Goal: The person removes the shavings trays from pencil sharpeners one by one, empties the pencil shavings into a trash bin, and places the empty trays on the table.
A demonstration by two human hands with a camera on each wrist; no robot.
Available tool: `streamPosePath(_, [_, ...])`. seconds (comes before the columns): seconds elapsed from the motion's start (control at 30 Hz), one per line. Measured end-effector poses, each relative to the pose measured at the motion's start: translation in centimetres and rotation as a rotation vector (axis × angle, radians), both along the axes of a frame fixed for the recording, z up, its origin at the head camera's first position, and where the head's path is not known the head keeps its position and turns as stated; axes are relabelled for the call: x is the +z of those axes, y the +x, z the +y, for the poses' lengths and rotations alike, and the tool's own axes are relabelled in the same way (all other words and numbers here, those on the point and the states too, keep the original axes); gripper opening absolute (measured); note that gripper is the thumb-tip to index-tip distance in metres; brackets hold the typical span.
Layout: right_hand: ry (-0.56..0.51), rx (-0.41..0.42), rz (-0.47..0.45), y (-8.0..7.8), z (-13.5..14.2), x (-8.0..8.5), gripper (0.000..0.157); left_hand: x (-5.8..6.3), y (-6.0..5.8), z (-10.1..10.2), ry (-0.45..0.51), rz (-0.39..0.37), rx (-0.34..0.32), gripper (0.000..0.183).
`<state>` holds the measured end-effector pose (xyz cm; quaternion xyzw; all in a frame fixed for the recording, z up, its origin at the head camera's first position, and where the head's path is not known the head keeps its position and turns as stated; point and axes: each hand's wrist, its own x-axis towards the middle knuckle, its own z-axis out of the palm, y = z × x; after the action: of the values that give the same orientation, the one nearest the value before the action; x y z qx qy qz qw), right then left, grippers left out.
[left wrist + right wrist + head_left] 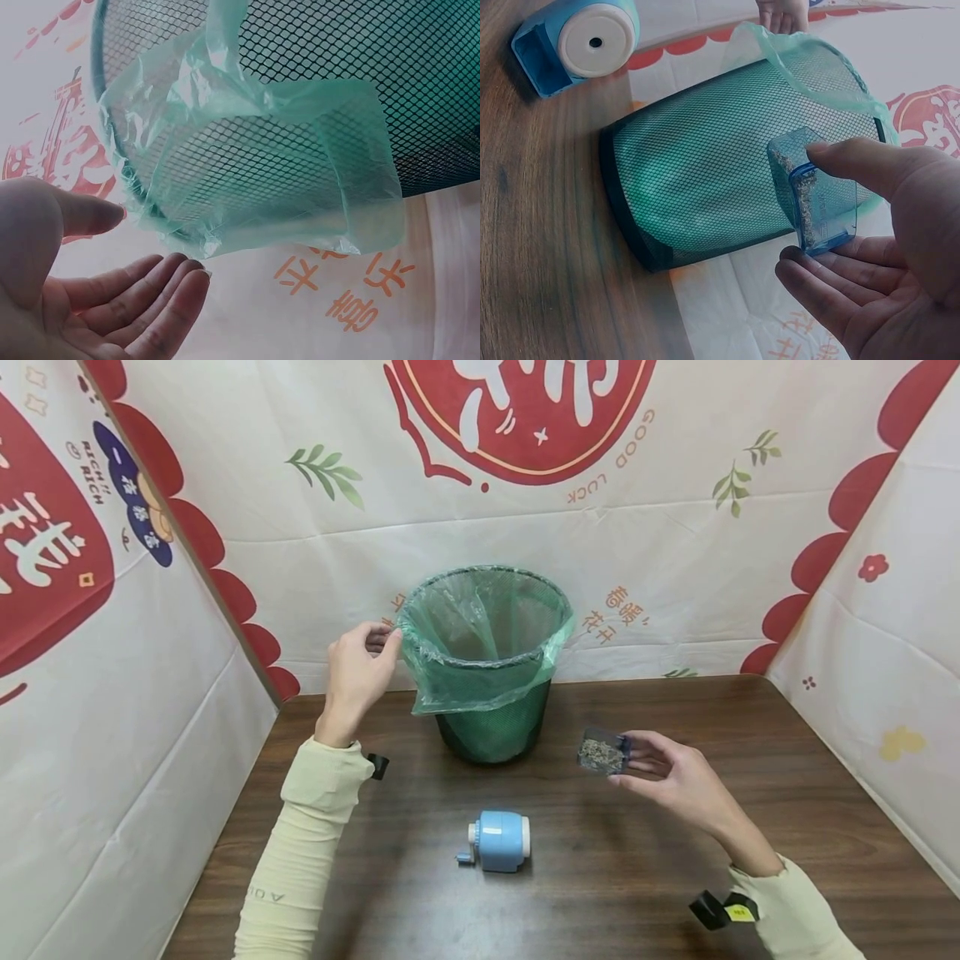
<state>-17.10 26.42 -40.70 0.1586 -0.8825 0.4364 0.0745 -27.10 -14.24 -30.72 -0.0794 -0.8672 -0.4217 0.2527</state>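
Note:
Between thumb and fingers, my right hand (686, 781) holds a small clear blue shavings drawer (810, 195) with pencil shavings in it, to the right of the bin. A green mesh bin (491, 727) stands upright, lined with a thin green plastic bag (480, 685) folded over its rim. My left hand (360, 668) is at the left side of that rim. In the left wrist view its thumb and fingers (161, 319) are spread apart beside the bag's edge, gripping nothing. In front of the bin sits a blue crank pencil sharpener (501, 841); an open slot shows below its round white face (596, 41).
The brown wooden table (600, 877) carries the bin and the sharpener. Printed white cloth walls (675, 568) rise at the back and on both sides, with the bin close to the back one.

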Motion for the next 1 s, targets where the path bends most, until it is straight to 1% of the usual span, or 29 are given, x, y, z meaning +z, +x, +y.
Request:
streamPosePath(0.2, [0.001,-0.001,-0.012,0.0,0.1,0.1,0.059,0.1,-0.5,0.1,0.006,-0.015,0.034,0.034])
streamPosePath(0.37, [-0.015,0.006,0.003,-0.1,0.2,0.3,0.058,0.4,-0.8,0.4,0.007,-0.023,0.055,0.038])
streamPosePath(0.5, [-0.024,0.009,0.010,0.0,0.2,0.5,0.058,0.6,-1.0,0.8,-0.013,-0.025,0.049,0.042])
streamPosePath(0.67, [-0.004,-0.004,-0.005,0.0,0.2,0.7,0.060,0.5,-1.3,1.4,-0.031,-0.061,0.050,0.047])
streamPosePath(0.77, [0.009,-0.013,0.002,0.0,0.2,0.8,0.060,0.5,-1.4,1.7,-0.039,-0.074,0.059,0.047])
streamPosePath(0.87, [0.018,-0.020,0.006,0.0,0.2,0.9,0.060,0.4,-1.5,1.9,-0.042,-0.063,0.061,0.044])
streamPosePath(1.0, [0.023,-0.025,0.005,0.0,0.2,1.0,0.060,0.1,-1.7,2.3,-0.036,-0.046,0.075,0.035])
